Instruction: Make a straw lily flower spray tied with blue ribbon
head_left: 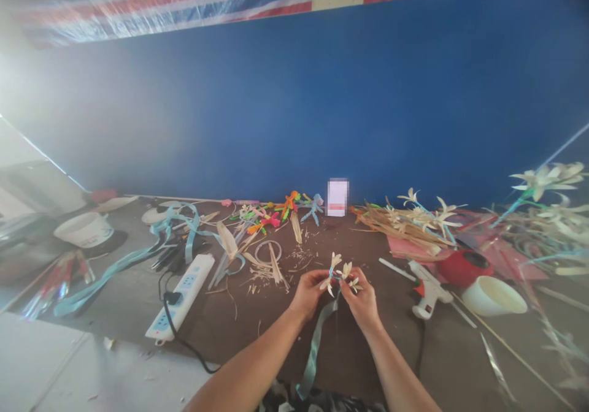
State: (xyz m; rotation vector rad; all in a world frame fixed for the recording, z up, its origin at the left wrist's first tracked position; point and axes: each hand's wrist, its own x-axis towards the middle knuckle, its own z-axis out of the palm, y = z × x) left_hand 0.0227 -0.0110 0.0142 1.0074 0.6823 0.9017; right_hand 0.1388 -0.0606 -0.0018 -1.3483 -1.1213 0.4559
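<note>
Near the front middle of the table, a small bunch of pale cream handmade flowers (344, 271) with a blue-wrapped stem is held between both hands. My left hand (309, 290) pinches it from the left side, fingertips at the blue stem. From the right, my right hand (363, 300) closes its thumb and fingers at the flower stems and the top of a light blue ribbon (313, 347). That ribbon hangs down from the bunch toward the table's front edge. The fingertips partly hide the stems.
A white power strip (184, 295) with a plugged-in cord lies left. To the right are a white glue gun (429, 292), a cream bowl (494, 297) and more pale flowers (442, 216). Colourful pipe-cleaner figures (288, 205) and dried husks (227, 240) lie toward the back.
</note>
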